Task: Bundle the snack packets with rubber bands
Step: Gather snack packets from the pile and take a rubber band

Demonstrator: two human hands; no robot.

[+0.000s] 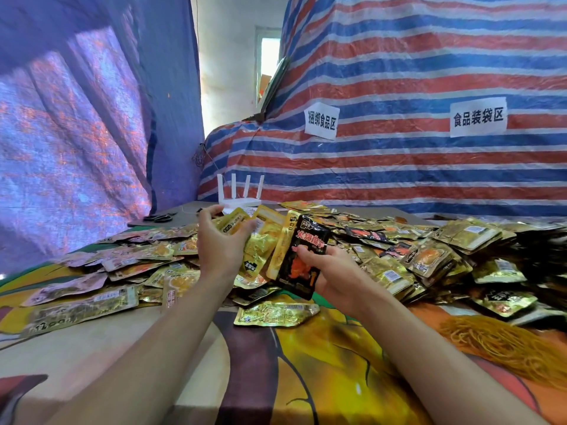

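View: head camera, looking forward and down over both forearms.
Step in hand: gathering a stack. No band is on any held packet, so I judge binding not yet begun.
Right hand (333,271): raised above the surface, its fingers curled round the lower ends of a fan of packets, thumb pressed on the front one.
Black packet (303,256): front of the fan, upright, tilted slightly.
Gold packets (267,243): fanned behind the black packet, splayed and uneven at the top.
Left hand (219,240): just beside the fan, back towards the camera, thumb and fingers pinching a single gold packet (236,223) at the fan's far edge. Whether this one is already gripped by the right hand cannot be told.
Pile of packets (429,256): loose stock spread across the far half of the surface, left to right, some stacked on the right.
Stray packet (276,314): lies flat and alone, near the person, below the hands.
Rubber bands (503,342): an orange heap on the surface to the right, well apart from both hands.
Surface (322,378): covered by a printed cloth.
Background: router (239,194) and scissors (159,216) at the far edge; striped tarp (399,72) behind, bearing two paper signs (321,120).
Next move, as judged: square the fan into a flush stack, hold it firmly in one hand, then reach right for a band.
Risk, as judged: slick foil packets may slide out while splayed.
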